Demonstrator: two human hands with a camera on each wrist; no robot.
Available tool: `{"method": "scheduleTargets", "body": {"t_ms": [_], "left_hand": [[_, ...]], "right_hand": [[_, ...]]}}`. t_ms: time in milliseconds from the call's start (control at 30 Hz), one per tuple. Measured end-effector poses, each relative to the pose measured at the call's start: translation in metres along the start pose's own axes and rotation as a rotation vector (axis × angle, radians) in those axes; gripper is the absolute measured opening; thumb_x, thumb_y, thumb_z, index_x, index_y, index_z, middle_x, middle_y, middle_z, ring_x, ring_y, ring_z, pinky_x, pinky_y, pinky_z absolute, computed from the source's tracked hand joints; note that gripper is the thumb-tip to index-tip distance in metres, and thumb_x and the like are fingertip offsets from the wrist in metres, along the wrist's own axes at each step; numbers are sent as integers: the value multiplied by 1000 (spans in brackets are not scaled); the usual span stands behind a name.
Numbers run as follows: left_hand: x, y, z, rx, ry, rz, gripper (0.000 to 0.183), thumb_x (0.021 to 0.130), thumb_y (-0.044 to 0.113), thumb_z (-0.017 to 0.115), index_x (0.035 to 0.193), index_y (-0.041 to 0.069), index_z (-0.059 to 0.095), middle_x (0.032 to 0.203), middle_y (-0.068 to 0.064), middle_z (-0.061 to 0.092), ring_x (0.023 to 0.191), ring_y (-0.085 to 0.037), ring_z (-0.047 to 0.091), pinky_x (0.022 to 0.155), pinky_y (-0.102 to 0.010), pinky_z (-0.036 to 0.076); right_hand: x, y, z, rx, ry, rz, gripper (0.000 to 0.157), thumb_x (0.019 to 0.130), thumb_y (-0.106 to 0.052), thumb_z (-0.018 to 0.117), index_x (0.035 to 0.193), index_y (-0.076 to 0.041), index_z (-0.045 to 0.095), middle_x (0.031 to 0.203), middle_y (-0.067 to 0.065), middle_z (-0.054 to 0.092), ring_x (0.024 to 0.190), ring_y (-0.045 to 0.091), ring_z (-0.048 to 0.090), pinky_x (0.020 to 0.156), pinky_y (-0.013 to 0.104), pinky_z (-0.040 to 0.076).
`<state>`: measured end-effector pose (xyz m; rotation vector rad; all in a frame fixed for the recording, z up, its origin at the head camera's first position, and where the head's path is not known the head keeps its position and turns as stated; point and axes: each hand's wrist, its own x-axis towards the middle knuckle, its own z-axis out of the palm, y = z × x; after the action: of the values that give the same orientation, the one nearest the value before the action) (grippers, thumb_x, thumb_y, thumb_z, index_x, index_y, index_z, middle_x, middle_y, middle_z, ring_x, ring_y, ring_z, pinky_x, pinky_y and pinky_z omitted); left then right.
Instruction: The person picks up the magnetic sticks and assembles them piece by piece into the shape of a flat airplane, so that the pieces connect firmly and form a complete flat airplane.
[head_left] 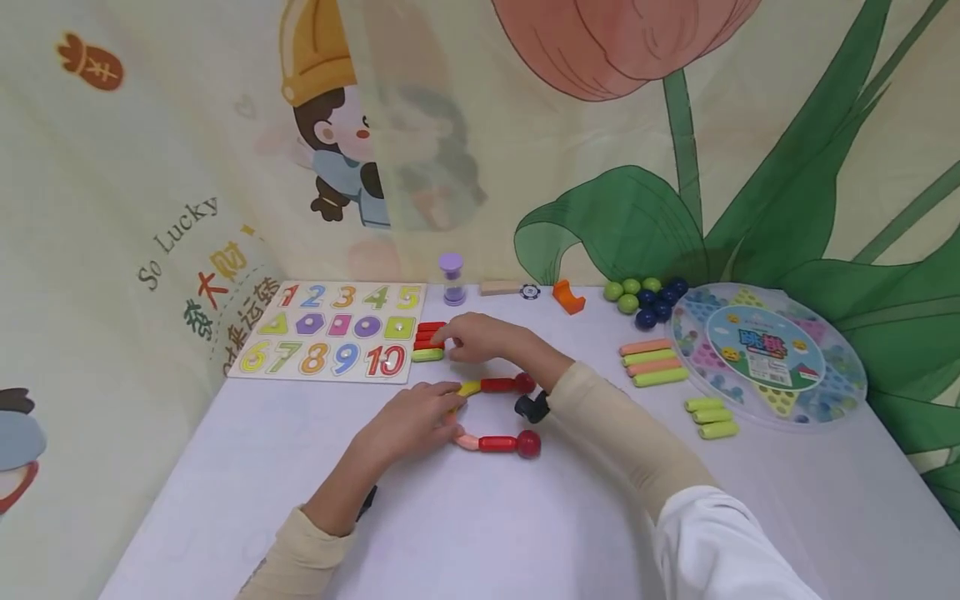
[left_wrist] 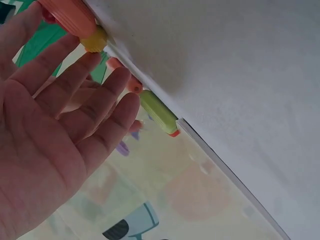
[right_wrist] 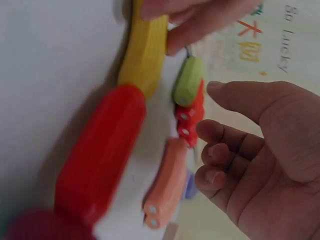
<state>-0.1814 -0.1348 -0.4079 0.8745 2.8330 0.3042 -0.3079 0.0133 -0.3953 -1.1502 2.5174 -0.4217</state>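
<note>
My left hand (head_left: 412, 421) lies over the closed end of a U-shaped chain of toy rods, its fingertips at the yellow curved rod (head_left: 469, 389). Part of the chain is hidden under it. In the left wrist view its extended fingers sit beside a ribbed orange rod (left_wrist: 75, 17). Each arm of the chain has a red rod (head_left: 498, 444) and ends in a red ball (head_left: 528, 444). My right hand (head_left: 483, 337) hovers by a row of red rods (head_left: 429, 335) and a green rod (head_left: 427, 355). It holds nothing; a salmon curved rod (right_wrist: 166, 182) lies near its loosely bent fingers.
A number-and-shape board (head_left: 322, 333) lies left. Along the back stand a purple sand timer (head_left: 452, 279), a wooden strip (head_left: 498, 288) and an orange block (head_left: 567, 297). Right are green balls (head_left: 628, 303), blue balls (head_left: 663, 298), curved rods (head_left: 656, 363), green rods (head_left: 712, 417) and a round game box (head_left: 765, 350).
</note>
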Motion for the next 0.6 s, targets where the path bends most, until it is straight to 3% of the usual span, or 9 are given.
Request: {"method": "scheduleTargets", "body": {"t_ms": [167, 300, 400, 467, 600], "left_hand": [[0, 2, 0, -8, -4, 48, 45, 81, 38, 66, 119, 15, 61, 128, -4, 50, 110, -24, 50, 86, -41, 43], [0, 2, -2, 5, -10, 41, 46, 80, 39, 66, 120, 16, 60, 128, -3, 51, 111, -23, 49, 87, -40, 42], [0, 1, -2, 10, -15, 42, 46, 81, 38, 65, 121, 16, 59, 129, -4, 50, 112, -24, 49, 88, -41, 42], [0, 0, -2, 4, -22, 38, 46, 81, 38, 65, 121, 16, 59, 129, -4, 49, 112, -24, 49, 88, -41, 42], [0, 0, -2, -2, -33, 24, 46, 81, 38, 65, 122, 16, 59, 131, -4, 48, 112, -24, 48, 88, -41, 42]], "right_hand": [[16, -6, 12, -75, -2, -2, 26, 86, -17, 58, 110, -20, 67, 102, -8, 62, 86, 9, 51, 82, 24, 42], [10, -4, 13, -101, 42, 20, 9, 83, -23, 64, 87, -19, 71, 81, -9, 60, 76, 9, 51, 71, 23, 44], [-2, 4, 12, -119, 44, 66, 8, 81, -25, 67, 76, -19, 66, 70, -6, 56, 68, 11, 48, 61, 22, 42], [-11, 11, 12, -117, 32, 114, 6, 81, -23, 66, 82, -18, 63, 72, -4, 56, 64, 12, 48, 57, 22, 41], [-32, 29, 9, 6, -17, 266, 28, 79, -16, 63, 107, -20, 59, 90, -1, 56, 68, 15, 51, 55, 25, 44]]}}
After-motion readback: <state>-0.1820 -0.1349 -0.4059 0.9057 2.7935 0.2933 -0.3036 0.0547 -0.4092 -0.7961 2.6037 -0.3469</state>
